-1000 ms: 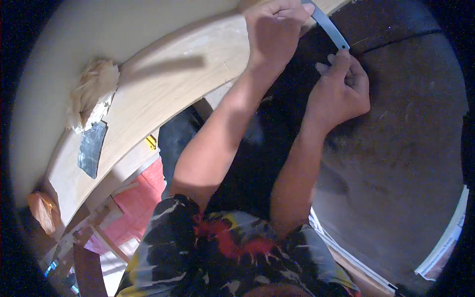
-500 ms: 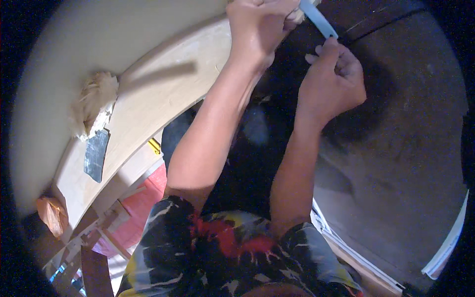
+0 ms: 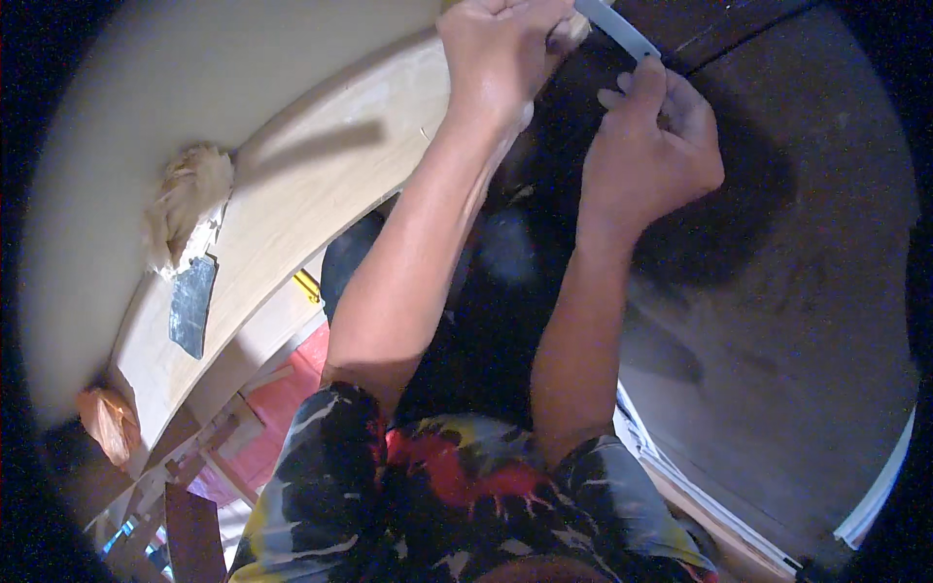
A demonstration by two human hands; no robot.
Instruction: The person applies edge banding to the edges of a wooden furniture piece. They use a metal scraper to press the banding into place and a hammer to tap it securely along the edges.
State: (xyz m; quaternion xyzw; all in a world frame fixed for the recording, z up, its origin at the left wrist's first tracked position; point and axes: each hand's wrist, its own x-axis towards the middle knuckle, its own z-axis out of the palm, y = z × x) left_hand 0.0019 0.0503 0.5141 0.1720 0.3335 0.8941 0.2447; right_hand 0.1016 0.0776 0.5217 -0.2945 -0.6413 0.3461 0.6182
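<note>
A pale blue flat strip (image 3: pixel 617 29) with a small hole near its end slants across the top of the view. My right hand (image 3: pixel 656 146) pinches its lower end between thumb and fingers. On the left, my left hand (image 3: pixel 494 58) is closed beside the strip's upper part. Its fingers are partly cut off by the top edge, so what they grip cannot be made out. A pale, rough-edged bit shows beside those fingertips.
A curved light wooden board (image 3: pixel 321 165) runs along the left. On it lie a tuft of tan fibres (image 3: pixel 190 199) and a dark flat blade-like piece (image 3: pixel 192 309). An orange crumpled bag (image 3: pixel 110 425) and a yellow object (image 3: pixel 307 286) are nearby. A dark brown surface (image 3: pixel 777 321) spreads right.
Both hands have shifted slightly up with the strip, my left hand also a little leftward. The strip lies at a flatter slant and looks paler. My right hand still pinches its end.
</note>
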